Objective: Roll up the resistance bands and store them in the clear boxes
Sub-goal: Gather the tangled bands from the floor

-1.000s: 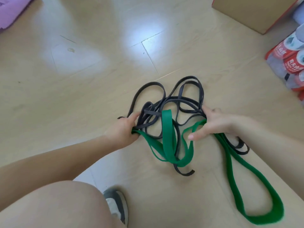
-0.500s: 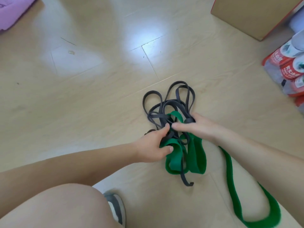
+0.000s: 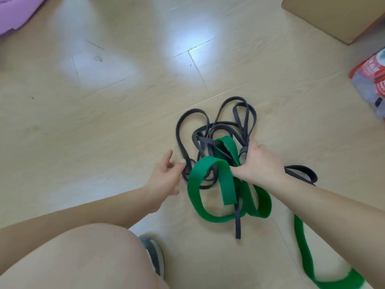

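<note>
The right hand's [image 3: 258, 165] fingertips are buried in the tangle [image 3: 224, 146] of bands on the wooden floor [image 3: 104, 122], so only the knuckles and thumb show. It is clenched round the knot where the green band [image 3: 227, 184] crosses the dark bands [image 3: 237, 224], with the thumb against a green loop. How many dark bands there are cannot be told, since the strands cross and cover one another. One dark loop pokes out to the right behind the right wrist, and one loose end trails toward the near side. The green band folds in wide loops at the near edge of the tangle, passes under the right forearm, and runs to the near right corner, where the frame cuts it off. The left hand [image 3: 164, 176] lies just left of the tangle, released, with its fingers spread and relaxed. Its thumb tip is at a dark strand, but whether it touches cannot be told. A bare knee [image 3: 83, 257] fills the near left and hides most of a grey shoe [image 3: 154, 255]. A cardboard box [image 3: 333, 15] at the far right, a purple mat [image 3: 14, 11] at the far left and a red package [image 3: 373, 80] at the right edge are all cropped. The package's print is too blurred to read.
</note>
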Tool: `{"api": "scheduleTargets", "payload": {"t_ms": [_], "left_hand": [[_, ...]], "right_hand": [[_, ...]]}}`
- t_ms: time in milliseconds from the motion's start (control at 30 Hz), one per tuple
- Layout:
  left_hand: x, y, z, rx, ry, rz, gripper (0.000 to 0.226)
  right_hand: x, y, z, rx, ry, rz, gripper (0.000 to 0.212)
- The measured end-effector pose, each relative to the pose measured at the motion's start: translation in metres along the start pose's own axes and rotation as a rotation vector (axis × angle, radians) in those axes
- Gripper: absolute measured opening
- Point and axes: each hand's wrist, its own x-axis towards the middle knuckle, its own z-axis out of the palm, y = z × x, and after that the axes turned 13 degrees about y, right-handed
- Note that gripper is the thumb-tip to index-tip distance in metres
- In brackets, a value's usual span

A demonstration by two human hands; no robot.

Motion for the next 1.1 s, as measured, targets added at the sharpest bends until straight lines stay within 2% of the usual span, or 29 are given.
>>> {"api": "scheduleTargets", "payload": {"t_ms": [67,133,233,300,367,400,467,533,600,700,800,900,1100], "left_hand": [[-0.004,0.012,0.015,-0.094,-0.100,-0.006,0.068],[-0.002,0.021,0.030,-0.118,-0.173,0.045,0.071],[0.000,0.024,0.044,0.002,-0.256,0.170,0.103],[0.001,0.021,0.049,0.141,-0.246,0.265,0.114],[-0.001,0.025,0.053,0.150,-0.212,0.262,0.097],[-0.001,0.026,0.055,0.136,-0.207,0.240,0.084],[-0.002,0.034,0.062,0.080,-0.252,0.222,0.063],[-0.005,0.043,0.069,0.004,-0.303,0.205,0.051],[-0.009,0.048,0.077,-0.058,-0.334,0.187,0.048],[-0.013,0.057,0.080,-0.093,-0.341,0.239,0.048],[-0.027,0.082,0.065,-0.046,-0.285,0.368,0.046],[-0.070,0.121,0.035,-0.039,-0.279,0.419,0.047],[-0.212,0.203,-0.044,-0.022,-0.352,0.542,0.047]], "right_hand": [[0.003,-0.001,-0.003,0.037,-0.062,0.000,0.113],[0.014,0.007,-0.010,0.227,-0.196,0.061,0.111],[0.028,0.027,-0.021,0.582,-0.424,0.173,0.115],[0.023,0.031,-0.022,0.546,-0.483,0.140,0.136],[0.014,0.024,-0.018,0.446,-0.414,0.089,0.154],[0.010,0.018,-0.014,0.423,-0.350,0.086,0.155],[0.002,0.005,-0.004,0.464,-0.263,0.125,0.137],[0.001,-0.001,0.007,0.569,-0.246,0.159,0.100],[0.002,-0.001,0.009,0.681,-0.248,0.182,0.069],[-0.001,0.004,-0.003,0.827,-0.242,0.178,0.047],[-0.010,0.003,-0.036,0.789,-0.150,0.069,0.046],[-0.040,-0.004,-0.090,0.820,-0.134,-0.011,0.053],[-0.157,-0.012,-0.243,0.947,-0.126,-0.072,0.083]]}}
